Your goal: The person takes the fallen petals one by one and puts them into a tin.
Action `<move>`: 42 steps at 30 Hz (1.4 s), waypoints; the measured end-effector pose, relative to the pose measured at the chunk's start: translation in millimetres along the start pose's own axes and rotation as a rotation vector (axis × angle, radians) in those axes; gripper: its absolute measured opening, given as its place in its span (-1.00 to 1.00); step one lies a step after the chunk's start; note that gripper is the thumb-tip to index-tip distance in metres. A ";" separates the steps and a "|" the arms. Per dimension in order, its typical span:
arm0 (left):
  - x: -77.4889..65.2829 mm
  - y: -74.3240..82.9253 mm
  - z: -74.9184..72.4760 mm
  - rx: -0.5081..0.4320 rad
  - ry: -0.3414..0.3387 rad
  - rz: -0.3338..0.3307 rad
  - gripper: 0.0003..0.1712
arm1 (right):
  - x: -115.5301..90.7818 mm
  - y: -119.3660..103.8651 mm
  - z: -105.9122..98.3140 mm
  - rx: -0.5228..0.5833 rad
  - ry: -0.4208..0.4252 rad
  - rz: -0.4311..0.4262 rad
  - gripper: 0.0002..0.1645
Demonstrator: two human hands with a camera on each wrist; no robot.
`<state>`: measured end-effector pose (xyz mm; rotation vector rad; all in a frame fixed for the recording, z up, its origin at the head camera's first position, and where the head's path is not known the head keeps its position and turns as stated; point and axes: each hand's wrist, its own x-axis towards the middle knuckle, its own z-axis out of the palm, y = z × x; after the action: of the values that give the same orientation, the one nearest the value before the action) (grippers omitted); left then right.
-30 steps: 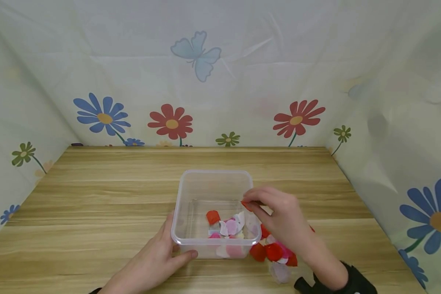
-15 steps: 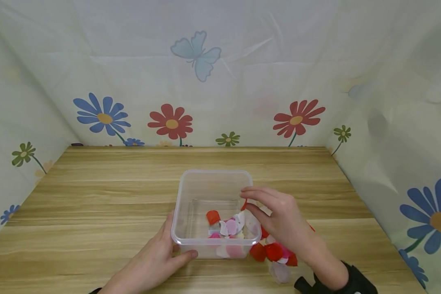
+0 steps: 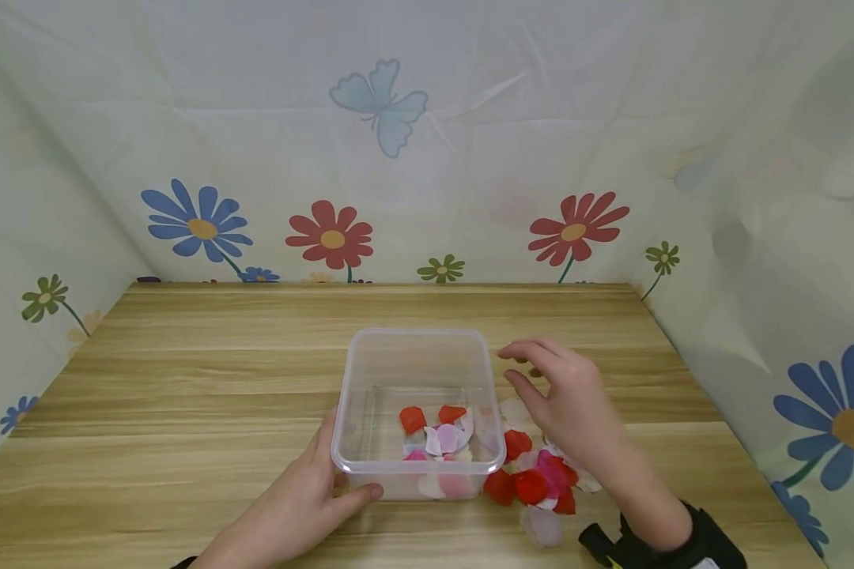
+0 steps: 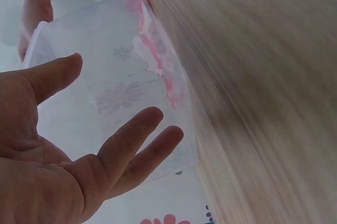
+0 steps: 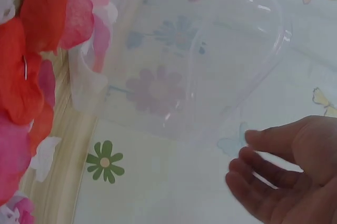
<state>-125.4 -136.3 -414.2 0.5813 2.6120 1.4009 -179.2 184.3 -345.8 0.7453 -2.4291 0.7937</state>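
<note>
A clear plastic box (image 3: 418, 468) stands on the table holding several petals in white, pink and red. Among them lie a red petal (image 3: 412, 420) and a second red petal (image 3: 451, 413) toward the right wall. My left hand (image 3: 295, 494) rests against the box's left side; in the left wrist view its thumb and fingers (image 4: 131, 142) are spread beside the wall. To the right of the box, my right hand (image 3: 569, 395) hovers with loosely bent fingers and nothing between them. Beneath it is a loose pile of petals (image 3: 530, 487), red, pink and white.
The wood-grain table (image 3: 206, 356) reaches back to a white cloth backdrop (image 3: 256, 142) printed with flowers and a butterfly. Similar cloth hangs at both sides. A black wrist strap (image 3: 712, 541) is on the right forearm.
The right hand has let go of a red petal, which now lies in the box, and has moved right, away from the rim. The left hand and box have stayed in place.
</note>
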 end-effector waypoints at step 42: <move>1.3 0.9 -0.5 -0.028 -0.013 -0.014 0.20 | -36.9 21.7 20.1 -0.158 -0.851 0.199 -0.58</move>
<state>-126.4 -135.7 -413.0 0.5662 2.5772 1.4216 -170.7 198.9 -389.9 0.9151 -3.3145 0.3664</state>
